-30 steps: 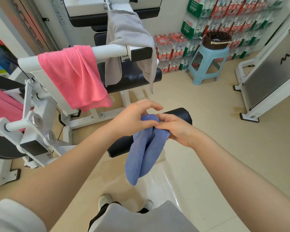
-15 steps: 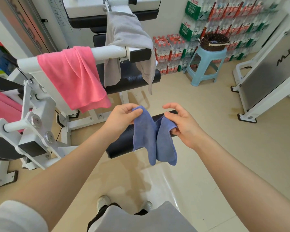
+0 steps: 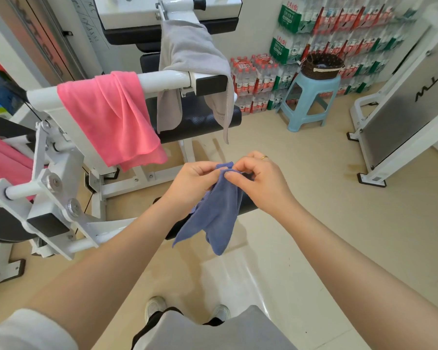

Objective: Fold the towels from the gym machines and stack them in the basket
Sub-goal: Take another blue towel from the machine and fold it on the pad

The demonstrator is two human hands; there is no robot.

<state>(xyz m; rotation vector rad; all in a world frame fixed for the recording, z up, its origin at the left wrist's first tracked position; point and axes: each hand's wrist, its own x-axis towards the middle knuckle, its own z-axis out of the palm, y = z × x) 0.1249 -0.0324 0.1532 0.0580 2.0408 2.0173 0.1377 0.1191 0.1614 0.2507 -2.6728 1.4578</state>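
A small blue towel [image 3: 216,213] hangs folded from both my hands at mid-frame. My left hand [image 3: 192,181] pinches its top edge, and my right hand [image 3: 259,181] pinches the same edge right beside it, fingertips almost touching. A pink towel [image 3: 111,120] drapes over the white bar of the gym machine [image 3: 167,79] on the left. A grey towel [image 3: 190,54] hangs over the same machine further back. The dark wicker basket [image 3: 321,65] stands on a light blue stool [image 3: 307,99] at the back right.
Black padded rollers of the machine sit behind and under my hands. More pink cloth [image 3: 3,162] shows at the far left edge. Packs of bottled water [image 3: 258,77] line the back wall. A white and grey machine panel [image 3: 400,104] stands at the right. My feet are below.
My hands, spread apart half a second ago with the blue towel stretched between them, have come together again, bringing its top corners side by side. The towel hangs doubled.
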